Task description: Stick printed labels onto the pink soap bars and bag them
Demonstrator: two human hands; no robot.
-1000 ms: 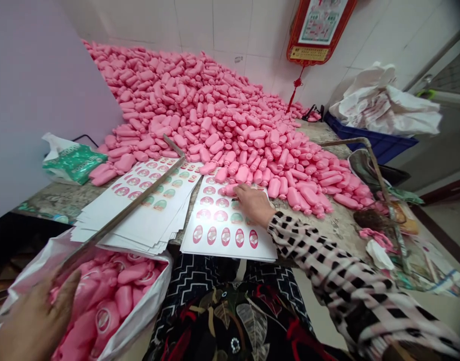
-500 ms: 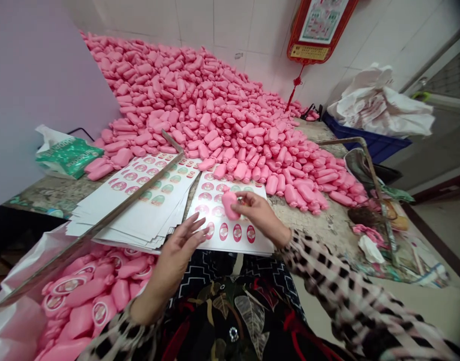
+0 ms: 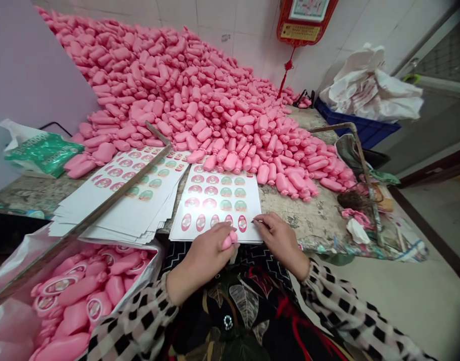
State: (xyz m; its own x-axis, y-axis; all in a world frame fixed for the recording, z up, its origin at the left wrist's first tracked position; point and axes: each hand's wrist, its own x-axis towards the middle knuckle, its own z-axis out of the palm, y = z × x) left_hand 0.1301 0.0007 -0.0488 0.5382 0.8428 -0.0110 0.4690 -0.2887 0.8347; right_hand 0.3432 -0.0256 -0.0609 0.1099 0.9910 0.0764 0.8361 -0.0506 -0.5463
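In the head view my left hand (image 3: 209,252) is closed round a small pink plastic bottle (image 3: 228,240); only its neck end shows past my fingers. My right hand (image 3: 278,237) has thumb and forefinger pinched at the right edge of a sticker sheet (image 3: 179,228), beside the last oval sticker (image 3: 242,224) of the front row. A small dark tip shows at those fingertips, too small to name. The sheet carries rows of pink and green labels above the red ovals.
Behind the sheets rises a large heap of pink bottles (image 3: 169,90). A metal bar (image 3: 102,210) crosses a stack of sheets (image 3: 113,215) on the left. Below it, a white sack (image 3: 11,281) holds labelled bottles. A blue crate (image 3: 368,134) stands far right.
The pink bottle has passed from my right hand to my left, which has closed on it. My right hand has come down to the sheet's right edge. The view has shifted slightly.
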